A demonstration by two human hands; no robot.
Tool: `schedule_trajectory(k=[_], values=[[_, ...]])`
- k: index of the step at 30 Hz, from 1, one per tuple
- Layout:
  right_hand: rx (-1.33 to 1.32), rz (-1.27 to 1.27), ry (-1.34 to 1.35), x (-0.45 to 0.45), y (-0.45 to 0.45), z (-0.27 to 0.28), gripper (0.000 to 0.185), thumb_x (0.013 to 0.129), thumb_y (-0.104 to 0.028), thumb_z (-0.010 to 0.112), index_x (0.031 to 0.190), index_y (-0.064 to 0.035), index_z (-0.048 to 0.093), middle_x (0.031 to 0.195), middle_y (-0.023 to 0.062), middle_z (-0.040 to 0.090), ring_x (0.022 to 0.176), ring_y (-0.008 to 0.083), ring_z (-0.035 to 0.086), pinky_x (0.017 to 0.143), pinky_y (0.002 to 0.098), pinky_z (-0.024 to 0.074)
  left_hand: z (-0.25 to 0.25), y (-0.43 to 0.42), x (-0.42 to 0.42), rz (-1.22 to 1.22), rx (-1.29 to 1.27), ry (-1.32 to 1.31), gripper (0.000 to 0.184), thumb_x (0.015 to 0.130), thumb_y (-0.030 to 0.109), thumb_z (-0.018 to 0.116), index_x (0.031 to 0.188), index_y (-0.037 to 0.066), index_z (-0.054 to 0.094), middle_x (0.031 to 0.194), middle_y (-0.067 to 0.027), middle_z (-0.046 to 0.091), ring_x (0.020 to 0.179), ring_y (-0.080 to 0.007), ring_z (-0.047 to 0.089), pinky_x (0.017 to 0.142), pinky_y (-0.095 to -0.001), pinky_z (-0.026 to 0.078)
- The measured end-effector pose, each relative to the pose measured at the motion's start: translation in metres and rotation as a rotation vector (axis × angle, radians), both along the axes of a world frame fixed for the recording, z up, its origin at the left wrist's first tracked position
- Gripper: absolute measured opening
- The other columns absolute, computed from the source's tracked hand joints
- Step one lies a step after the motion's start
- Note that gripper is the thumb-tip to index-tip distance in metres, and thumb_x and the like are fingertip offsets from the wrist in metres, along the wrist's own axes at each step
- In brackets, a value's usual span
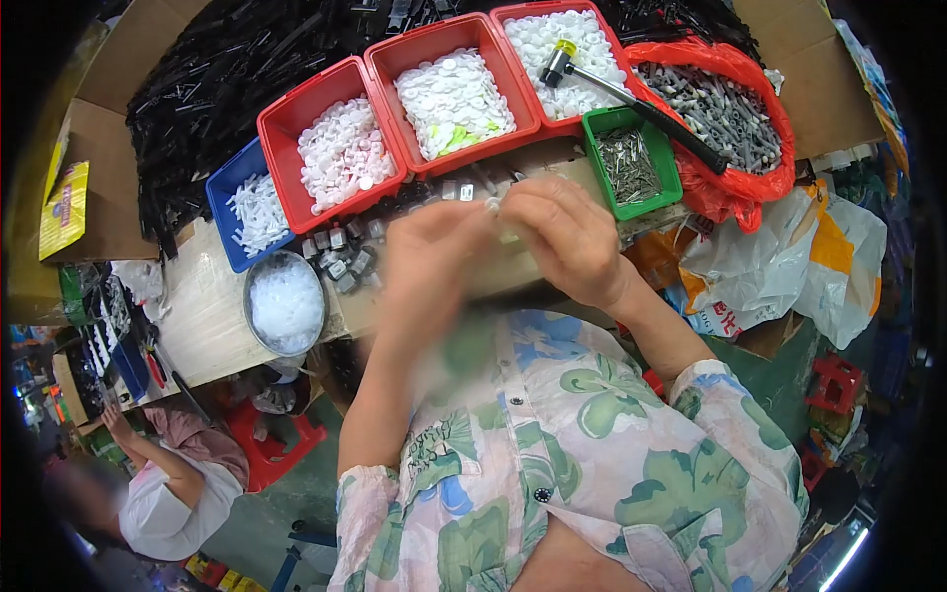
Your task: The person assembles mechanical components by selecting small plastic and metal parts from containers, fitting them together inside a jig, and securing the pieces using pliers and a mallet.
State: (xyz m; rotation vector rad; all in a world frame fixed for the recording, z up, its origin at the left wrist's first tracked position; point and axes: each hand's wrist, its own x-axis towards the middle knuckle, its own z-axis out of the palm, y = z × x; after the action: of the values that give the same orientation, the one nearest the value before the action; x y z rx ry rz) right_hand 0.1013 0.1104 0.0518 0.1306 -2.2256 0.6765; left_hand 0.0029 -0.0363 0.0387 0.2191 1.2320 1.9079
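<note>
My left hand [431, 261] is partly blurred, its fingers closed in a pinch. At its fingertips shows a small white plastic piece [492, 205]. My right hand [564, 237] meets it from the right, fingers bent and pressed together; whatever they hold is hidden. Just beyond the hands, small clear-and-grey block-like parts [340, 259] lie on the bench [202, 311]. A green tray [674, 187] of metal pins or screws stands right of my right hand. Behind are red bins [402, 148] of small white caps and pieces.
A hammer [681, 131] lies across the right red bin and a red bag [784, 173] of grey parts. On the left are a blue bin [225, 235] and a metal bowl [250, 321] of white pieces. Black strips [212, 99] pile behind. Another person [178, 493] sits lower left.
</note>
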Motion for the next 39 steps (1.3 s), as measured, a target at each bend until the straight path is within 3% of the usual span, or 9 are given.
schedule_trajectory(k=[4,6,9,16,22,31,34,37,39], values=[[0.002,0.042,-0.038,-0.001,-0.001,0.001,0.02,0.083,0.0,0.071,0.101,-0.002,0.063,0.099,0.0113,0.064,0.084,0.0282,0.064,0.074,0.036,0.0519,-0.002,-0.004,-0.001,0.008,-0.016,0.093,0.016,0.087,0.005,0.075,0.101,-0.002,0.073,0.086,-0.0095,0.073,0.074,-0.0152,0.068,0.067,-0.026,0.052],[-0.355,0.094,-0.152,-0.001,-0.002,0.004,0.018,0.086,-0.004,0.07,0.103,-0.0014,0.064,0.098,0.0109,0.064,0.085,0.0251,0.064,0.075,0.0351,0.0509,-0.002,-0.007,-0.002,0.018,-0.024,0.102,0.016,0.087,0.004,0.075,0.102,-0.003,0.072,0.087,-0.0096,0.073,0.075,-0.015,0.068,0.068,-0.026,0.052],[-0.559,0.067,-0.275,-0.002,0.003,0.003,0.017,0.086,-0.004,0.071,0.102,-0.0001,0.065,0.097,0.0108,0.065,0.086,0.0233,0.064,0.074,0.0337,0.0506,-0.001,-0.009,-0.004,0.007,-0.056,0.131,0.017,0.087,0.004,0.075,0.102,-0.003,0.072,0.088,-0.0094,0.073,0.077,-0.015,0.068,0.068,-0.0257,0.052],[-0.416,0.106,-0.242,-0.006,0.004,-0.006,0.014,0.083,0.0,0.069,0.097,0.0013,0.065,0.09,0.0123,0.064,0.083,0.0242,0.065,0.072,0.0344,0.0503,0.003,-0.009,-0.001,-0.02,-0.107,0.141,0.02,0.086,0.003,0.075,0.105,-0.003,0.071,0.094,-0.0095,0.073,0.079,-0.0151,0.069,0.07,-0.0252,0.053],[-0.361,0.084,-0.235,-0.006,0.001,-0.005,0.014,0.079,0.002,0.069,0.092,0.0002,0.063,0.085,0.0107,0.061,0.075,0.0231,0.065,0.066,0.0335,0.0515,-0.012,-0.012,0.003,0.041,0.061,0.118,0.033,0.081,-0.001,0.078,0.113,-0.003,0.068,0.097,-0.0072,0.072,0.081,-0.0128,0.068,0.073,-0.0237,0.054],[-0.321,0.146,-0.23,-0.009,-0.005,-0.011,0.013,0.079,0.0,0.069,0.09,-0.0022,0.063,0.085,0.0086,0.061,0.073,0.0213,0.066,0.066,0.0345,0.0497,-0.014,-0.024,0.0,-0.002,-0.148,0.275,0.035,0.08,-0.003,0.079,0.113,-0.001,0.069,0.095,-0.0032,0.07,0.083,-0.0074,0.064,0.076,-0.021,0.053],[-0.32,0.156,-0.305,-0.012,-0.008,-0.016,0.012,0.079,-0.003,0.069,0.09,-0.0038,0.063,0.086,0.0079,0.06,0.074,0.023,0.065,0.067,0.0365,0.0472,-0.021,-0.031,-0.001,0.084,-0.126,0.389,0.035,0.08,-0.001,0.08,0.114,0.0,0.07,0.091,-0.0018,0.069,0.081,-0.0071,0.063,0.074,-0.0204,0.052],[-0.152,0.131,-0.341,-0.019,-0.008,-0.027,0.012,0.079,-0.006,0.069,0.089,-0.0049,0.063,0.086,0.0074,0.058,0.077,0.0259,0.062,0.067,0.039,0.0451,-0.028,-0.048,-0.003,0.163,-0.341,0.724,0.035,0.078,0.001,0.081,0.111,0.001,0.071,0.084,-0.0015,0.067,0.075,-0.0079,0.061,0.069,-0.0216,0.049],[-0.097,0.129,-0.353,-0.024,-0.008,-0.036,0.012,0.079,-0.007,0.07,0.088,-0.0048,0.063,0.085,0.0076,0.057,0.079,0.0272,0.062,0.068,0.0398,0.0447,-0.031,-0.058,-0.005,0.127,-0.486,1.202,0.034,0.076,0.001,0.081,0.108,0.001,0.072,0.08,-0.003,0.065,0.069,-0.01,0.059,0.063,-0.0253,0.046]])
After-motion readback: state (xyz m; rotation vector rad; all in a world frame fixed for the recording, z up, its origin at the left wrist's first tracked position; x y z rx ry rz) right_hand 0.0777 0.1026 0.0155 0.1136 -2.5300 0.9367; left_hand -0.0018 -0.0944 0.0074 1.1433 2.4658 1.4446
